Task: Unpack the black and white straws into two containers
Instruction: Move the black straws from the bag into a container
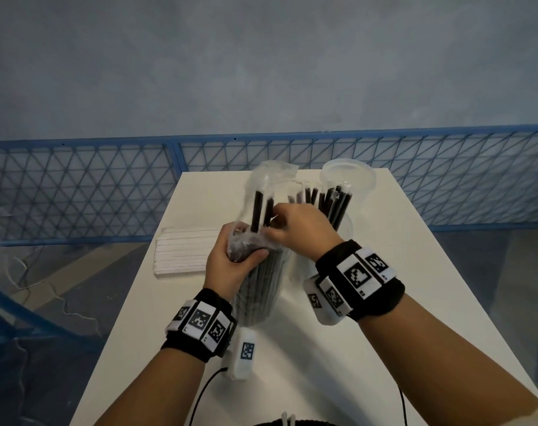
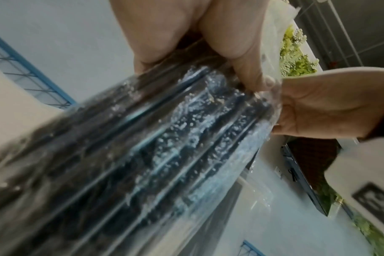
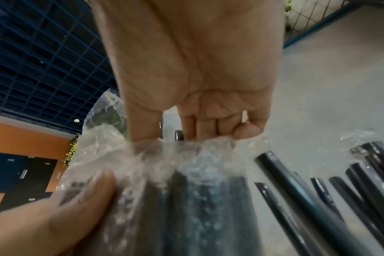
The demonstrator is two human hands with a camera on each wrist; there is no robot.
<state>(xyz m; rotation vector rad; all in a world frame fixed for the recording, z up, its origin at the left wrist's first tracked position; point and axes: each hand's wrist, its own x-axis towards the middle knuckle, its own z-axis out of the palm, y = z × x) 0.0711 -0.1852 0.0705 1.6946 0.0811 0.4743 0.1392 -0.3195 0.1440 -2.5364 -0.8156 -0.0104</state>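
Observation:
My left hand (image 1: 230, 259) grips the upper part of a clear plastic bag of black straws (image 1: 258, 290) that stands upright on the white table (image 1: 384, 272). My right hand (image 1: 295, 232) reaches into the open bag top and pinches black straws (image 1: 257, 210) that stick up from it. In the right wrist view the right hand's fingers (image 3: 206, 124) curl down into the crumpled bag mouth (image 3: 186, 155), with the left thumb (image 3: 81, 195) pressed on the plastic. A clear container (image 1: 349, 179) behind the right hand holds several black straws (image 1: 333, 204). A pack of white straws (image 1: 184, 253) lies at the table's left edge.
A blue mesh fence (image 1: 77, 186) runs behind the table, with grey floor beyond it. Black cables (image 1: 200, 398) trail over the near table edge. The table drops off close on the left beside the white straws.

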